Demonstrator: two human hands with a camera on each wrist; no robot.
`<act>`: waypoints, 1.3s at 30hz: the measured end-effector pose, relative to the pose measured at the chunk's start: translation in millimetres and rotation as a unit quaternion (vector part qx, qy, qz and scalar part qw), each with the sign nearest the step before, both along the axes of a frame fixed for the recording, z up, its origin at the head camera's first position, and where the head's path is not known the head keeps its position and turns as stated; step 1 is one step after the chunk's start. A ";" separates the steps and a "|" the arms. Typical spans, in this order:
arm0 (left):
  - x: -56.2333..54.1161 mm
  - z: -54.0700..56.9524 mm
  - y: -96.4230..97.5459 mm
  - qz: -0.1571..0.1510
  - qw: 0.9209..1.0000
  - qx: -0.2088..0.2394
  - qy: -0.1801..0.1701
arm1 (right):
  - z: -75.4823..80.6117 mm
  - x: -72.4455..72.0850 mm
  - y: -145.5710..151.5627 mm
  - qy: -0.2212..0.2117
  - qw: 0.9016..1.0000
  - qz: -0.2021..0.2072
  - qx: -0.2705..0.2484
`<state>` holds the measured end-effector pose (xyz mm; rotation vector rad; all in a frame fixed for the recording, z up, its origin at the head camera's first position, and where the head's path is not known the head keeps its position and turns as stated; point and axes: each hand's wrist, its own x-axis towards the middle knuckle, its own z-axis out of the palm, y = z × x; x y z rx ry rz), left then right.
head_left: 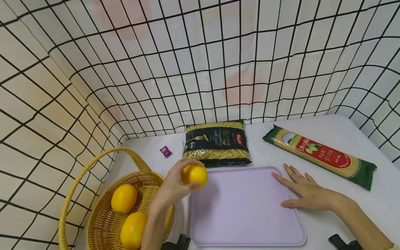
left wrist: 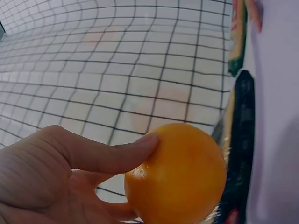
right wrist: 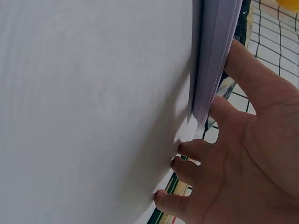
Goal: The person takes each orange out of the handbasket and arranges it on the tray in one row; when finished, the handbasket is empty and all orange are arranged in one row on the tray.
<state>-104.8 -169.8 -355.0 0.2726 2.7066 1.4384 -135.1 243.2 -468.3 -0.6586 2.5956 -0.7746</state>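
Observation:
My left hand (head_left: 172, 184) grips a smooth, round yellow fruit (head_left: 194, 176) between thumb and fingers, over the upper left corner of the lilac tray (head_left: 247, 208). In the left wrist view the fruit (left wrist: 177, 175) looks more orange, with the thumb along its upper side. My right hand (head_left: 307, 194) has its fingers spread at the tray's right edge. In the right wrist view its thumb and index finger lie at the tray's rim (right wrist: 217, 60), while the other fingertips reach to the white table. Two similar yellow fruits (head_left: 124, 198) lie in the wicker basket (head_left: 101, 222) on the left.
Behind the tray lies a bag of penne (head_left: 215, 144). A long green-ended spaghetti pack (head_left: 322, 156) lies slanted at the right. A small purple wrapped candy (head_left: 166, 151) is left of the penne. The basket's tall handle (head_left: 70, 194) arches up, and black-grid netting (head_left: 206, 69) encloses the table.

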 end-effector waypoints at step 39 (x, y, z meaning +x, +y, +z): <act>-17.8 -41.8 9.0 0.016 0.997 -0.005 -0.081 | 4.4 -0.2 -0.6 -0.002 1.000 0.008 0.009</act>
